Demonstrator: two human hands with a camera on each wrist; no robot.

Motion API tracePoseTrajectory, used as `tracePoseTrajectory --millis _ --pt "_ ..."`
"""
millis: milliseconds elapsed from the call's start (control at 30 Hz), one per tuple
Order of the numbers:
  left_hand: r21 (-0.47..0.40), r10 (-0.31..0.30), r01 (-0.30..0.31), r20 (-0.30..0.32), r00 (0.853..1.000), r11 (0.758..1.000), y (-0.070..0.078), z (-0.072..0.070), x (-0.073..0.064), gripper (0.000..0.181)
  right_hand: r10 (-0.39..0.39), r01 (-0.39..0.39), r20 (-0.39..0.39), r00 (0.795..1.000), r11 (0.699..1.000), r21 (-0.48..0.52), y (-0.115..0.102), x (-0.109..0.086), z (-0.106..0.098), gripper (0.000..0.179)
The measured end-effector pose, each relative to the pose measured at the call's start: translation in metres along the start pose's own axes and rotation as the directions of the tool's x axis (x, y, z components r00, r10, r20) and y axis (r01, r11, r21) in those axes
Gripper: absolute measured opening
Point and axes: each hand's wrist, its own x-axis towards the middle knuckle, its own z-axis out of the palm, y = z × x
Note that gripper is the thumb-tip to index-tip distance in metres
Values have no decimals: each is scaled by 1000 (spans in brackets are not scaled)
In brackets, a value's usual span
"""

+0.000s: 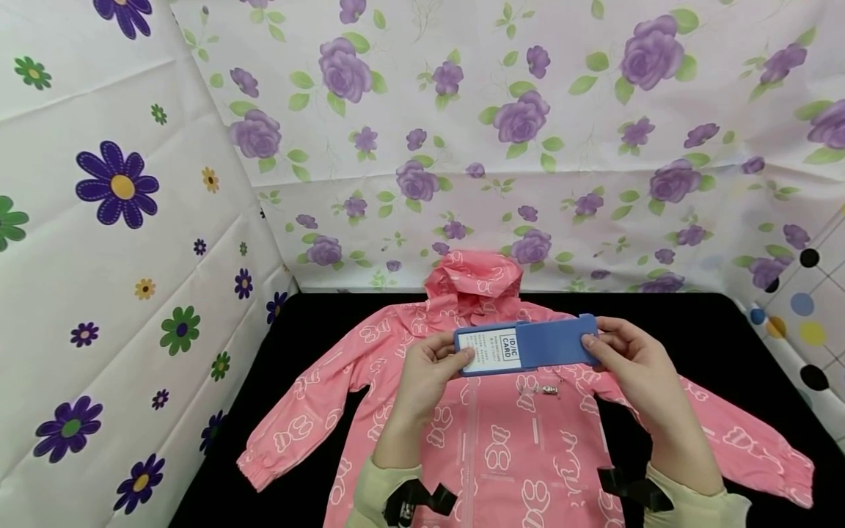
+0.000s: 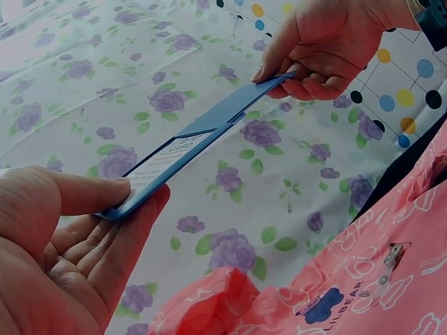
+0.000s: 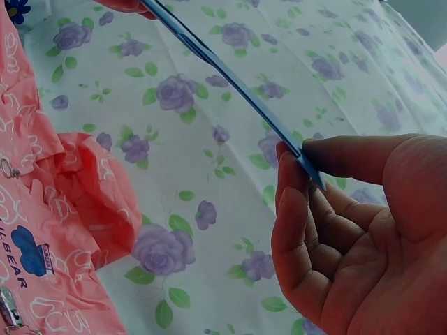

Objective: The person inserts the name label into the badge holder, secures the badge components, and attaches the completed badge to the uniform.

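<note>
At 4 o'clock in the head view, I've got the blue card holder over the pink jacket on the counter: left hand pinching its 9 o'clock end, right hand its 3, probably to keep it straight.

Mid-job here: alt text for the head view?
Someone's left hand and right hand hold opposite ends of a blue card holder showing a white ID/IC CARD insert, above a pink hooded jacket on a black surface. Flowered sheeting behind.
</note>
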Motion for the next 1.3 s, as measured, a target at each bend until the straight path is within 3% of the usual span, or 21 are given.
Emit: tracePoseTrajectory --millis 500,867,1300 --pt "8 6 -6 17 1000 1000 1 1 -2 29 17 -17 23 1000 1000 5 -3 -1 2 45" --pt "6 13 -14 48 999 1000 0 1 -1 31 24 -23 19 1000 998 -61 -4 -1 5 46" --pt "16 6 -7 33 999 1000 1 3 -2 28 29 -28 10 1000 998 -52 -6 -2 7 46"
